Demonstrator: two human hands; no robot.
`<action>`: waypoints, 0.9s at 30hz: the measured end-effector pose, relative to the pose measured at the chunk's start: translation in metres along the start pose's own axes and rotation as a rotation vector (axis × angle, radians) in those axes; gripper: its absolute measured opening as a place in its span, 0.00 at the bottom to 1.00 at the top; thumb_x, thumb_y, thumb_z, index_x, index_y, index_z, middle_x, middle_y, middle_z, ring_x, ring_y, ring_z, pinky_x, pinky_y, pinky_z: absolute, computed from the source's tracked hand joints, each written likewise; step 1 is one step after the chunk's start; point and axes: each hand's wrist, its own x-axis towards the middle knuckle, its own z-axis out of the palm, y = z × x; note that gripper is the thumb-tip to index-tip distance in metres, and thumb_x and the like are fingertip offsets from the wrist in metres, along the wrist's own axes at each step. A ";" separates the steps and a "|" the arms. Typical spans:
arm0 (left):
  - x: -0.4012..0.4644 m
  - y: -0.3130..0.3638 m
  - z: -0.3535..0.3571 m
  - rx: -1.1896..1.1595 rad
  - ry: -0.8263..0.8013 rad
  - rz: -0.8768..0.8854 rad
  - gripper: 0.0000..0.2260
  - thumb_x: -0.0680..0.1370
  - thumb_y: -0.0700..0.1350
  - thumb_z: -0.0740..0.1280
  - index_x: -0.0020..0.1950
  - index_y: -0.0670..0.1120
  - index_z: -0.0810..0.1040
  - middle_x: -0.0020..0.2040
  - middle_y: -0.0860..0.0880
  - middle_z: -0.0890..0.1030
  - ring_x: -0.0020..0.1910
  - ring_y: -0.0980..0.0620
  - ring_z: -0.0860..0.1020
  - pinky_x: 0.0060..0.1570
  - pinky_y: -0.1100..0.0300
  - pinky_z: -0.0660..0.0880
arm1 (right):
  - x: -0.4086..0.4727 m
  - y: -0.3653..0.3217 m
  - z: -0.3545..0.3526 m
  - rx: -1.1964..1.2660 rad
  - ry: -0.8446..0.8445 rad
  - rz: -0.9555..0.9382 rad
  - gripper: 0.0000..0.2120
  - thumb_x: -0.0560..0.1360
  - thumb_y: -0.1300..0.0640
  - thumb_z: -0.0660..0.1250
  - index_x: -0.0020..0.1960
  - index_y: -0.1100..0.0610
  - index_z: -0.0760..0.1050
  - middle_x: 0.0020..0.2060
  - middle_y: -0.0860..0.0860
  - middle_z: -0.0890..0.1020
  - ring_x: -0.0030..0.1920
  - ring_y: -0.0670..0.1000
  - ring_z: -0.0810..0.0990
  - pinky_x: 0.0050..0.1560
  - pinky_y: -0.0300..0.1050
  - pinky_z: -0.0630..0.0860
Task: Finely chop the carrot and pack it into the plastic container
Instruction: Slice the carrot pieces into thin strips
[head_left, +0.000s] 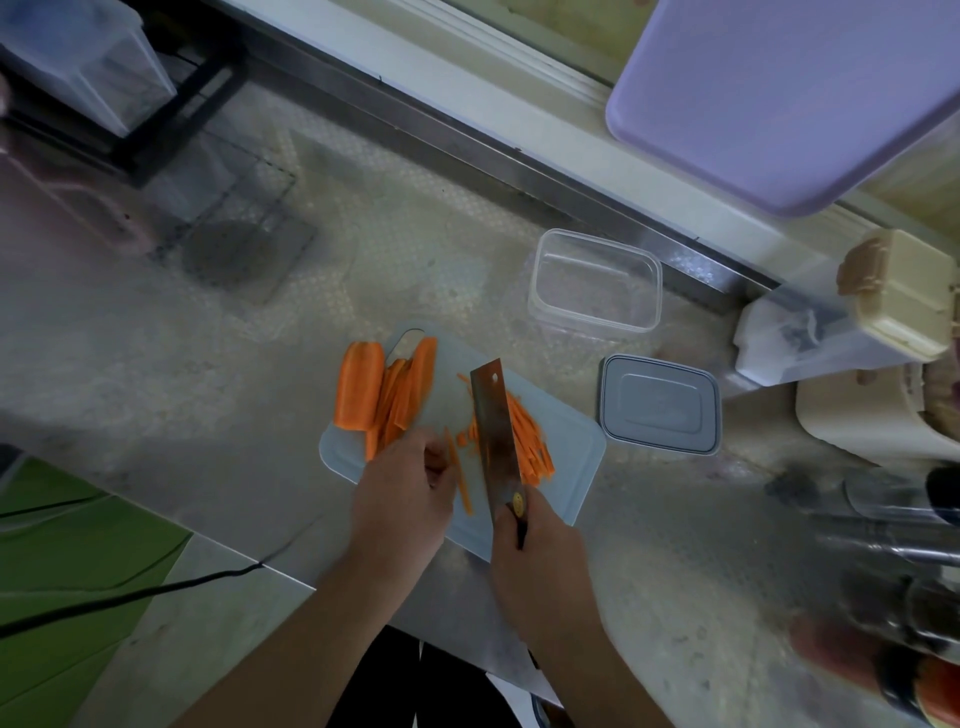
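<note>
Right hand: the right hand (540, 561) is wrapped round the handle of the knife (496, 431), whose broad blade stands on edge across the cutting board (571, 441).
Left hand: the left hand (405, 499) is curled, fingertips pinching or pinning thin carrot strips (460, 478) just left of the blade (which of the two, I cannot tell).
Carrot: stiff and light, likely damp and apt to roll; flat slabs (361, 387) and slices lie at the board's far left corner, cut sticks (530, 441) are heaped right of the blade. I would hold the strips bunched with knuckles to the blade, and gather the cut pieces by scooping rather than pinching.
Lid: a grey lid (661, 404) lies on the surface just right of the board.
Container: the clear plastic container (597, 280) stands open beyond the board, nothing in it.
Obstacles: appliances (883, 332) crowd the right; nothing lies between board and container.
</note>
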 end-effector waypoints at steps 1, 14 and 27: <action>0.001 0.002 0.002 -0.024 0.002 -0.018 0.06 0.78 0.45 0.75 0.51 0.52 0.79 0.42 0.58 0.82 0.43 0.61 0.81 0.47 0.51 0.83 | 0.000 0.000 0.001 -0.001 -0.001 0.000 0.14 0.84 0.56 0.59 0.41 0.44 0.64 0.28 0.47 0.72 0.30 0.40 0.75 0.29 0.34 0.69; 0.001 0.002 -0.002 -0.051 -0.019 -0.070 0.06 0.78 0.47 0.74 0.45 0.54 0.78 0.38 0.56 0.82 0.39 0.60 0.81 0.44 0.49 0.82 | -0.002 0.009 0.017 -0.045 -0.072 0.043 0.05 0.83 0.53 0.58 0.50 0.45 0.69 0.32 0.50 0.78 0.32 0.47 0.77 0.31 0.38 0.68; 0.001 0.001 -0.001 -0.039 -0.026 -0.065 0.07 0.79 0.47 0.73 0.45 0.55 0.77 0.38 0.57 0.82 0.38 0.59 0.81 0.42 0.48 0.82 | -0.001 0.008 0.021 -0.111 -0.066 0.006 0.08 0.84 0.53 0.59 0.60 0.51 0.73 0.33 0.48 0.77 0.32 0.46 0.77 0.31 0.37 0.70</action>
